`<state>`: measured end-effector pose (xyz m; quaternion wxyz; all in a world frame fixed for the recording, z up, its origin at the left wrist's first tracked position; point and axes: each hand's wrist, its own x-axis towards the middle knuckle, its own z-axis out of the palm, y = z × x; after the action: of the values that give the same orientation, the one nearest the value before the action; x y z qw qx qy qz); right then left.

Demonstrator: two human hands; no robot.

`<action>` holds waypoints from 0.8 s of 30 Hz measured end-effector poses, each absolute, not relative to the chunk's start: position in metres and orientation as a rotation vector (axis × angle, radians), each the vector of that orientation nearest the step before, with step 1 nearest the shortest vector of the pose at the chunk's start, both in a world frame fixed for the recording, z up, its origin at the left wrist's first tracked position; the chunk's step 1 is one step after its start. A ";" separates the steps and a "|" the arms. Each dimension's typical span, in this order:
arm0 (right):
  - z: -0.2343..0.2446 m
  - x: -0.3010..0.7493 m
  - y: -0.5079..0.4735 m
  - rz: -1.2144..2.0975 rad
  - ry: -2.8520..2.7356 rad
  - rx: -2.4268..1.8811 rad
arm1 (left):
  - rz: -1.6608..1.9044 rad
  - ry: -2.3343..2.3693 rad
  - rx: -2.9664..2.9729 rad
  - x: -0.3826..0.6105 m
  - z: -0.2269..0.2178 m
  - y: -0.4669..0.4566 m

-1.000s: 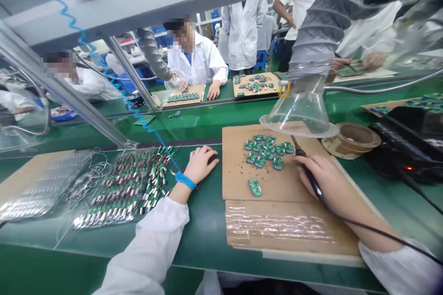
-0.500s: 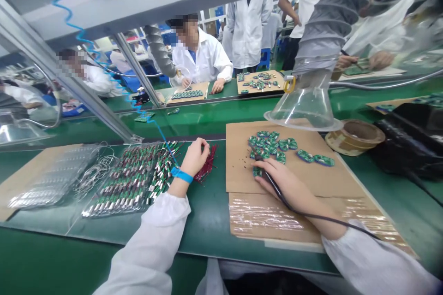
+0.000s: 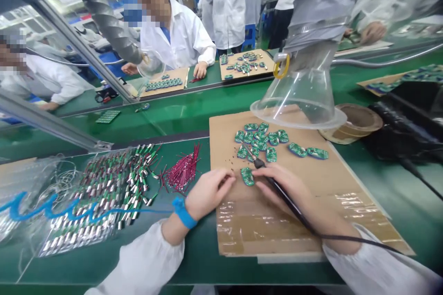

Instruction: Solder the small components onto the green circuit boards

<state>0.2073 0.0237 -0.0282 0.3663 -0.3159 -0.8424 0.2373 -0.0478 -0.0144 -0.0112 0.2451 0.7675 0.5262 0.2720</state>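
Note:
My right hand grips a black soldering iron, its tip pointing up-left near a small green circuit board on the cardboard mat. My left hand, with a blue wrist strap, is pinched closed just left of that board; what its fingers hold is too small to make out. A cluster of several green boards lies further back on the mat. A bundle of red wires lies left of the mat.
A clear fume funnel on a grey hose hangs over the mat's far edge. A solder spool and a black station sit at right. Trays of small cylindrical parts lie at left. People in white coats work across the green belt.
My left hand left the red wires and moved right to the single board. My right hand shifted slightly with the iron. The view tilted down and closer.

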 end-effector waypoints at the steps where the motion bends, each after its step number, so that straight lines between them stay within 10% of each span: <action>1: -0.026 0.212 0.024 0.612 -2.134 -0.814 | 0.717 1.405 2.082 -0.043 -0.013 -0.016; 24: -0.034 0.242 0.005 1.060 -1.500 -1.029 | 0.579 1.449 2.077 -0.031 -0.017 -0.015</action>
<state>0.2417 0.0053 -0.0340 0.4950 -0.4247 -0.6191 0.4375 -0.0308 -0.0153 -0.0166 0.2687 0.7701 0.5373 0.2146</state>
